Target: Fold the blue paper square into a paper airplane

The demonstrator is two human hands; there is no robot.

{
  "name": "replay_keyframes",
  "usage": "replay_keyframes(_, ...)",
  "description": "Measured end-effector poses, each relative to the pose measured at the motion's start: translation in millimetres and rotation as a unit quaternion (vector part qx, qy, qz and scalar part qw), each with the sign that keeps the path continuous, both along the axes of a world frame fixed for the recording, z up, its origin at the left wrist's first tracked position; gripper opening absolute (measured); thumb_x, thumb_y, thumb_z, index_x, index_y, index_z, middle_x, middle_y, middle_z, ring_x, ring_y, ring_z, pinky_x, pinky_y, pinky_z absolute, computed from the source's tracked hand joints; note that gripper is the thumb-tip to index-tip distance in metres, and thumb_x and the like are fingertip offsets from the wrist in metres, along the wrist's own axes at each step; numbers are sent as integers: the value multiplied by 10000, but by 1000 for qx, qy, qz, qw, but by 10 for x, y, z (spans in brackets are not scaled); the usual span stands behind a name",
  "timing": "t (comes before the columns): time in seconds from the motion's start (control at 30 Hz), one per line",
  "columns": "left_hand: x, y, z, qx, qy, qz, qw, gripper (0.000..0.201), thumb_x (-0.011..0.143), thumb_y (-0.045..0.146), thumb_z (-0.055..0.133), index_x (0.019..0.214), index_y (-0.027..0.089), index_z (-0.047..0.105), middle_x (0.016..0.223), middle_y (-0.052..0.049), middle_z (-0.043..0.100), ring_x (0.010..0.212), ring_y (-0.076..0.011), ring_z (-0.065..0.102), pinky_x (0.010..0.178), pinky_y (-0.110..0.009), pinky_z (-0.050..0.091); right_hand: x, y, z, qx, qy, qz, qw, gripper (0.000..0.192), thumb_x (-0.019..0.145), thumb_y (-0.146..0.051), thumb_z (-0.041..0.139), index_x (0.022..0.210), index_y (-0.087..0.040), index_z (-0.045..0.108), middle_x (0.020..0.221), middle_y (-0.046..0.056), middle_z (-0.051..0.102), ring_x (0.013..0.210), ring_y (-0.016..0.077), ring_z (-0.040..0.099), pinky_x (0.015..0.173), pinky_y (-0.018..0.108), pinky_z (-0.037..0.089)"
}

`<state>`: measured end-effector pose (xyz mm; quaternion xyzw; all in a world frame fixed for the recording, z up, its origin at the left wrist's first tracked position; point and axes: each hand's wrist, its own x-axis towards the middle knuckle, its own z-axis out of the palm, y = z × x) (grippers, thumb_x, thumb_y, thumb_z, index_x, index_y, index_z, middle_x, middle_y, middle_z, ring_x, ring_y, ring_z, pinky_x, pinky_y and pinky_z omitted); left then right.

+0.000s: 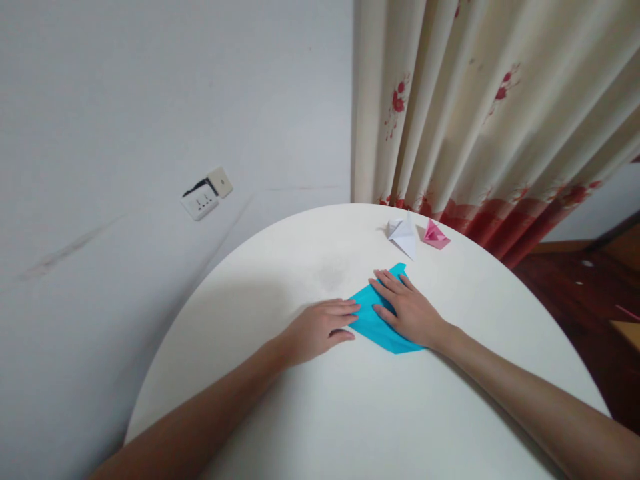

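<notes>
A folded sheet of bright blue paper (375, 325) lies flat on the round white table (320, 427). My left hand (320, 327) touches its left corner with outstretched fingertips, the thumb a little apart below. Across the upper right part of the sheet, my right hand (407, 307) rests flat with its fingers spread, hiding some of the paper. Neither hand is closed round anything. The paper's top corner pokes out above my right fingers, and its lower edge shows below that hand.
Near the table's far edge stand a white folded paper piece (403, 235) and a smaller pink one (436, 235). A cream curtain (450, 120) with red flowers hangs behind them. On the left wall is a power socket (200, 202) beside a second wall plate (220, 182).
</notes>
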<state>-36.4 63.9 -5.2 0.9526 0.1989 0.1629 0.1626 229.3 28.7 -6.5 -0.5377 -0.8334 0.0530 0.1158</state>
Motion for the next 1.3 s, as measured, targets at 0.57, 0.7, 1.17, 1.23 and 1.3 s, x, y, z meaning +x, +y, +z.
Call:
replay_keyframes(0.57, 77, -251, -43, 23, 109, 23, 993, 657, 1026, 475, 482, 1577, 163, 308, 1631, -146, 305, 1527, -248, 262, 1259, -455, 249, -255, -202, -17, 14, 3, 43, 999, 575, 1066, -345, 289, 1585, -98, 303, 1648, 126, 272, 1536, 238, 224, 1249, 508, 209)
replay_keyframes(0.7, 82, -256, -2, 10, 100, 19, 995, 635, 1033, 453, 475, 1585, 194, 297, 1637, -131, 297, 1524, -243, 274, 1256, -452, 257, -87, -52, -41, -7, -21, -20, 1000, 591, 1067, -392, 283, 1582, -102, 315, 1655, 114, 250, 1538, 257, 214, 1246, 524, 196)
replay_keyframes(1.17, 87, -248, 18, 10, 94, 16, 995, 624, 1040, 461, 456, 1589, 214, 291, 1644, -111, 284, 1527, -237, 267, 1261, -440, 239, 207, 18, 33, 46, 83, -131, 987, 568, 1069, -375, 247, 1550, -105, 382, 1623, 170, 335, 1529, 271, 250, 1225, 535, 256)
replay_keyframes(1.23, 82, -247, 4, 10, 92, 19, 995, 623, 1039, 445, 467, 1589, 213, 290, 1642, -113, 291, 1526, -235, 272, 1259, -441, 245, 17, -82, 50, 20, 83, -41, 996, 554, 1070, -359, 255, 1562, -135, 372, 1626, 131, 342, 1526, 241, 261, 1234, 504, 255)
replay_keyframes(1.3, 79, -246, -7, 10, 96, 20, 995, 625, 1036, 437, 474, 1588, 208, 292, 1639, -119, 300, 1525, -237, 272, 1258, -442, 248, -129, -147, 36, 1, 64, 17, 998, 558, 1067, -348, 268, 1574, -129, 347, 1633, 122, 326, 1527, 234, 255, 1241, 491, 244)
